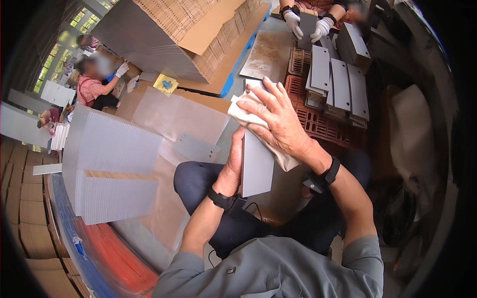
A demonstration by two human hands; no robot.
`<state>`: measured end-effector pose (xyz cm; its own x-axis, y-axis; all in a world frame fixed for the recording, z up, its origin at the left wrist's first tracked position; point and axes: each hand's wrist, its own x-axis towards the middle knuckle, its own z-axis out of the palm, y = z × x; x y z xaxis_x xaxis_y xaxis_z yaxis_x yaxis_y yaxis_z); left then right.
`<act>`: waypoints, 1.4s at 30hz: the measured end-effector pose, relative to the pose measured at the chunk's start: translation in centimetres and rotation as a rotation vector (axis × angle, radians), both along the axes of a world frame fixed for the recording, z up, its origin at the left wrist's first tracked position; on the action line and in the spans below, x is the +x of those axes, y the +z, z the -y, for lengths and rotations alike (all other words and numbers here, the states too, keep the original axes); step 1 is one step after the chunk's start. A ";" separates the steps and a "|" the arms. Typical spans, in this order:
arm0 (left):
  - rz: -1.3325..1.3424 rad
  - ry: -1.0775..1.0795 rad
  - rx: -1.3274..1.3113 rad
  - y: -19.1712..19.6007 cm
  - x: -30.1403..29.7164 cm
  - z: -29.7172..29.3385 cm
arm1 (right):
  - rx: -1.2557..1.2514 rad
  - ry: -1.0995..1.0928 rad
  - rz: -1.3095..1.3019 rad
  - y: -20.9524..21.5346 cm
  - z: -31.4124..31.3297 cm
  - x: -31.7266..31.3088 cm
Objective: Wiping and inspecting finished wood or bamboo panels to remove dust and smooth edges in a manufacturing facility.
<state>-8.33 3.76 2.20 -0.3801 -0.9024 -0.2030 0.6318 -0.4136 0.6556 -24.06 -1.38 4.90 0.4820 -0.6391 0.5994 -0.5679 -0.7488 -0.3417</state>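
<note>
My left hand grips a narrow grey panel by its left long side, thumb along the edge. The panel stands tilted above my lap, its far end partly covered. Over that end my right hand presses a white cloth, fingers bent across it. A loose fold of the cloth hangs down along the panel's right side. Both wrists carry black bands. To the right lie stacked grey panels, each with a small hole near one end.
Those stacks rest on brown plastic crates. Opposite, a co-worker's white-gloved hands hold another grey piece. At left stands a tall stack of light grey panels. Beyond it, a large pile of brown-edged sheets sits on a blue pallet.
</note>
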 end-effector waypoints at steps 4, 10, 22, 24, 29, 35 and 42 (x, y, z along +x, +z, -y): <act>-0.053 -0.048 0.033 0.4 0.4 -0.6 | 0.083 -0.053 0.184 0.4 2.5 -0.5; -0.271 -0.089 0.019 -1.8 0.2 0.6 | 0.032 -0.299 0.407 -0.7 6.9 -5.3; 0.054 0.241 0.060 -3.8 1.7 2.5 | 0.103 0.333 0.057 -3.1 -1.5 0.9; 0.035 0.402 0.053 -8.2 3.8 4.2 | 0.309 0.539 0.038 -3.7 -3.0 1.4; 0.224 0.595 0.362 -9.6 7.4 5.7 | 0.571 0.740 -0.370 -7.7 -6.2 -1.9; 1.001 0.982 0.514 -19.0 22.9 6.5 | 0.694 0.571 -0.437 -6.6 -4.8 -2.9; 1.466 0.803 0.940 -23.1 27.2 5.8 | 0.696 0.533 -0.523 -8.6 -4.7 -4.0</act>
<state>18.86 -2.06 -20.91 0.9052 -0.1780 -0.3859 0.0684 -0.8352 0.5456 -28.04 3.27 -3.67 0.9005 -0.3912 -0.1900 -0.4216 -0.6777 -0.6025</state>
